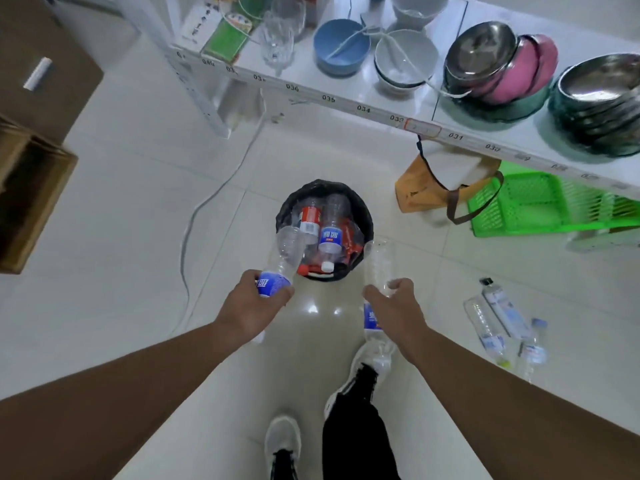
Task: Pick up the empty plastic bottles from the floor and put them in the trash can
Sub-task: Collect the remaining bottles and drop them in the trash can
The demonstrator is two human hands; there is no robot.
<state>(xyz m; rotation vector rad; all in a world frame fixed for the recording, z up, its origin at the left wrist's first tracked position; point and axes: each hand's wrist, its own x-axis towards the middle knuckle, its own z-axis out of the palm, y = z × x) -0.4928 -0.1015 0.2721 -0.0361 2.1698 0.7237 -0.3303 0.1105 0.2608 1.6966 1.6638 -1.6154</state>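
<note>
Along the front edge of the white shelf (363, 107) that crosses the upper right of the frame you can read a run of number tags, among them 036, 035, 034 and 031; the tags further toward either end are too blurred to make out. Your left hand (251, 306), at centre frame, has its fingers and thumb curled round the blue label of a clear plastic bottle (285, 251); the white characters on that label are too smeared to read, and the bottle's base tips up over the near rim of the trash can (367, 220). Your right hand (398, 303), just right of centre, is clamped round the middle of a second clear bottle (379, 261), whose base points up beside the can's right edge while its blue-labelled neck end hangs below your wrist. The can, lined with a black bag, sits in the middle of the frame just beyond both hands and already holds several bottles, one with a red label (309, 220) and one with a blue label (329, 237), the print on both illegible. At the right edge of the frame three more empty bottles (498, 323) lie together on the pale tiled floor (121, 237), well apart from the can. Beyond them, under the shelf, stand a green plastic basket (540, 206) and an orange bag (422, 192).
</note>
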